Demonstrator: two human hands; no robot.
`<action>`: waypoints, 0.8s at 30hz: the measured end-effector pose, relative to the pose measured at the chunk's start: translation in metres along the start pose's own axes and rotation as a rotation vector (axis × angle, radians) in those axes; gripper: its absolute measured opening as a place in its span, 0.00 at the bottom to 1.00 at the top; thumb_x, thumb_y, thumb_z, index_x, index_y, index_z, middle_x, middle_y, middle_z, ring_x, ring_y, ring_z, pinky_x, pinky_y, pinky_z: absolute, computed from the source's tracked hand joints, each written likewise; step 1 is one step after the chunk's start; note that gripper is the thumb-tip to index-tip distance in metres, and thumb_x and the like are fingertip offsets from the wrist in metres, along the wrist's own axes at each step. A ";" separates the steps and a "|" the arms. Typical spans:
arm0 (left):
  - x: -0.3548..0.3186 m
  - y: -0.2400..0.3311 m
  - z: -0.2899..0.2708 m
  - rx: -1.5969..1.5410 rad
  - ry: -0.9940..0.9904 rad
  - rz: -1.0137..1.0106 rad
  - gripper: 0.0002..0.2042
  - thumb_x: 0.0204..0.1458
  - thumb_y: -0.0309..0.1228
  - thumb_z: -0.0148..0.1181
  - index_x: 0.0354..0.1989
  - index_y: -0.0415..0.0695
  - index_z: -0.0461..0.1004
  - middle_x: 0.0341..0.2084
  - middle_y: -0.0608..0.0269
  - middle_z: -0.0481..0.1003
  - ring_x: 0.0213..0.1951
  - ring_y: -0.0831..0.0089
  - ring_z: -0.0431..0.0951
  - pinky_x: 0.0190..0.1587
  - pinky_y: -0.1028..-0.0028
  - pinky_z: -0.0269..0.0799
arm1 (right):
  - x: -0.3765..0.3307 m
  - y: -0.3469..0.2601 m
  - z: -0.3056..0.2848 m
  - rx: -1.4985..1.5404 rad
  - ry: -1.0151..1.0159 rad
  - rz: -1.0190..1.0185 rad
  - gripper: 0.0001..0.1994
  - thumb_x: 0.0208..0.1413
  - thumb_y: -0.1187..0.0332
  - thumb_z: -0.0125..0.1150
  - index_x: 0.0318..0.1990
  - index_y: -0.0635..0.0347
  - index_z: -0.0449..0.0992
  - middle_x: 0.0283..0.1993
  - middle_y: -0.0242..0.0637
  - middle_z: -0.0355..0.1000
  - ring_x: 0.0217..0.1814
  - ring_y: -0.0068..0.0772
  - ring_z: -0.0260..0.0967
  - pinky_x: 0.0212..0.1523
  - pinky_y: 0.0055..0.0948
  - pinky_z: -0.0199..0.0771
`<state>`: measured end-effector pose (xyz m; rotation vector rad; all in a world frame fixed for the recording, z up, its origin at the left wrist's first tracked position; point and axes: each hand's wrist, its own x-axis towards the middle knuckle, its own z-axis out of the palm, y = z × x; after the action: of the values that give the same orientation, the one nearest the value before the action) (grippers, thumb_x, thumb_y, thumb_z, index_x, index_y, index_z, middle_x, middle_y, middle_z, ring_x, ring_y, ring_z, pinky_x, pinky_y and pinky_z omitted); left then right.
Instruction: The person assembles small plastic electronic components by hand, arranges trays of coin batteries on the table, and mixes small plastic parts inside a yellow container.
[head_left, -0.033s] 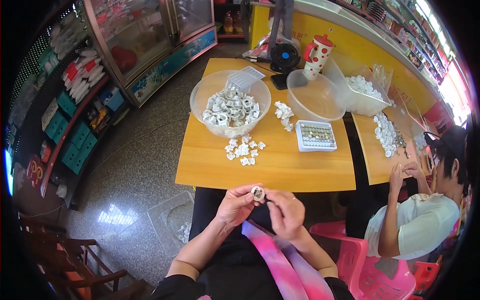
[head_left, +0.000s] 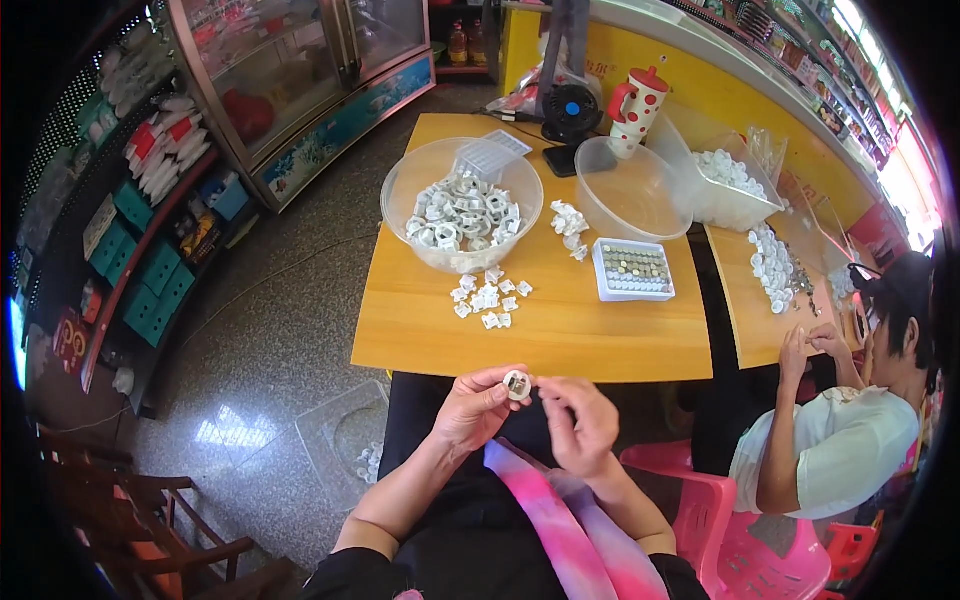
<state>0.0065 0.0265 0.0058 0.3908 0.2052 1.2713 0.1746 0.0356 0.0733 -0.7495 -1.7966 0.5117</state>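
**A:** What are the hands doing?

**B:** The left hand (head_left: 470,408) pinches a small white round part (head_left: 517,385) low in the middle of the frame, just below the edge of the worktop (head_left: 420,330). The right hand (head_left: 580,420) is close beside it, fingers bent toward the part. I cannot tell if it holds something tiny.

**A:** Is much work left?

**B:** I think a lot. The big clear bowl (head_left: 400,190) in the upper middle is full of white parts (head_left: 460,215). A little heap of loose white parts (head_left: 488,298) lies right below the bowl.

**A:** And what looks done?

**B:** Hard to say. The second clear bowl (head_left: 640,195), right of the first, looks empty. Below it a white tray (head_left: 634,270) holds rows of small pieces.

**A:** Who is at the right edge?

**B:** Another person (head_left: 860,440), busy with their own white bits.
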 end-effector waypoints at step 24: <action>0.000 0.002 -0.002 0.124 0.061 0.021 0.15 0.53 0.23 0.58 0.50 0.35 0.72 0.43 0.45 0.76 0.39 0.64 0.79 0.42 0.75 0.75 | 0.091 0.152 -0.060 -0.898 -0.035 0.047 0.01 0.44 0.75 0.62 0.25 0.61 0.76 0.29 0.41 0.67 0.34 0.46 0.69 0.33 0.41 0.69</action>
<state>0.0040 0.0278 0.0051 0.4620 0.3333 1.2959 0.2477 0.2065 0.0543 -1.3846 -2.0280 -0.3044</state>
